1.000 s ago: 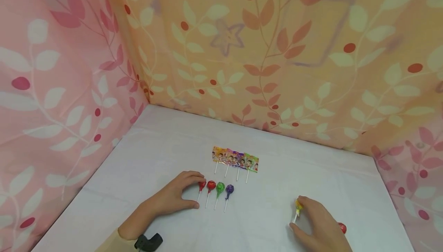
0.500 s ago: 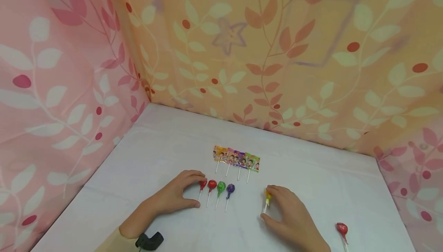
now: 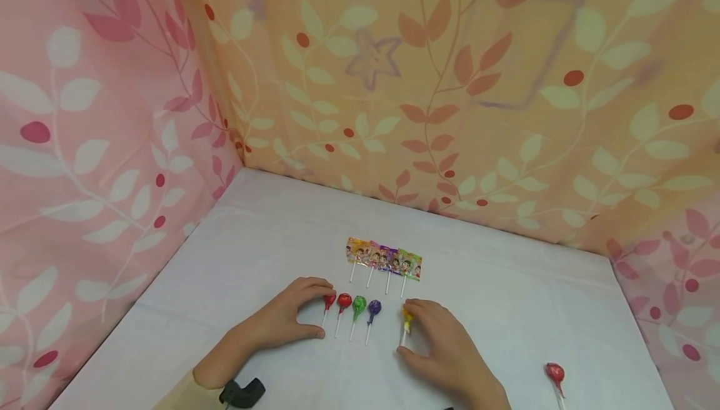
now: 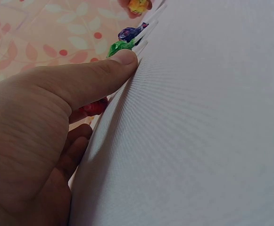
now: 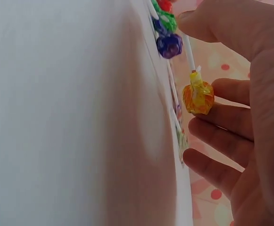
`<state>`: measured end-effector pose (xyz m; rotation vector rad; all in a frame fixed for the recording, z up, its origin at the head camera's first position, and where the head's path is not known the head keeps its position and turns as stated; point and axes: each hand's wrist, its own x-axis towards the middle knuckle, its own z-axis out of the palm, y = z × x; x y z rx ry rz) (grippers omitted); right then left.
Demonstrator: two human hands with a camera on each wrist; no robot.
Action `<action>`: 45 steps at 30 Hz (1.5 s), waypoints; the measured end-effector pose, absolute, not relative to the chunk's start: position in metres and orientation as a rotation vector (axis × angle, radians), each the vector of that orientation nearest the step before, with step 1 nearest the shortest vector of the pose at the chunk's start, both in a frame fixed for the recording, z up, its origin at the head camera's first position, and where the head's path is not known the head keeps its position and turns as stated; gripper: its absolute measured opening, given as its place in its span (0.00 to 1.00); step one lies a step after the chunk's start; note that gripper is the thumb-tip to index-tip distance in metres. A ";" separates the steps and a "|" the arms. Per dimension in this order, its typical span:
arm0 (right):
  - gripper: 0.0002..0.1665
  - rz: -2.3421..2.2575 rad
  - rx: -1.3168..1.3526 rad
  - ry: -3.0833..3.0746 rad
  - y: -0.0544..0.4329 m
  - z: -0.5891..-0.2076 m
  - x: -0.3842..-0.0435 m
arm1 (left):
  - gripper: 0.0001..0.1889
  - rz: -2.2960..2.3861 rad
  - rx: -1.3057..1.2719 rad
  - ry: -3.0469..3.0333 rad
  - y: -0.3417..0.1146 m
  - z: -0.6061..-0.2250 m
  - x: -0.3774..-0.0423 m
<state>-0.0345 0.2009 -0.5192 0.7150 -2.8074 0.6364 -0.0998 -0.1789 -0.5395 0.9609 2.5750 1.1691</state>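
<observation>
A red lollipop (image 3: 330, 301) lies at the left end of a row, with my left hand (image 3: 284, 316) holding it, fingers at its head and thumb by the stick end. In the left wrist view the thumb covers part of the row. To the right lie another red lollipop (image 3: 344, 302), a green lollipop (image 3: 359, 305) and a purple lollipop (image 3: 374, 307). My right hand (image 3: 444, 344) pinches a yellow lollipop (image 5: 198, 96) lengthwise, head against the fingers and thumb at the stick. It is just right of the purple one, apart from it.
Several flat-wrapped lollipops (image 3: 384, 259) lie side by side behind the row. A lone red lollipop (image 3: 555, 372) is at the right front of the white table (image 3: 270, 210). Patterned cloth walls (image 3: 315, 104) stand at the table's back and sides.
My right hand has moved left with the yellow lollipop, from near the lone red lollipop to beside the purple one. That red lollipop is now uncovered. The left hand has stayed still.
</observation>
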 end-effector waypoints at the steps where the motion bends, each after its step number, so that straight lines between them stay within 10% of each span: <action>1: 0.43 0.643 0.715 -2.810 0.198 -0.520 -0.035 | 0.38 1.168 0.962 2.577 -0.179 -0.539 -0.100; 45: 0.47 0.692 0.692 -2.935 0.170 -0.525 -0.041 | 0.38 1.161 0.942 2.569 -0.178 -0.539 -0.100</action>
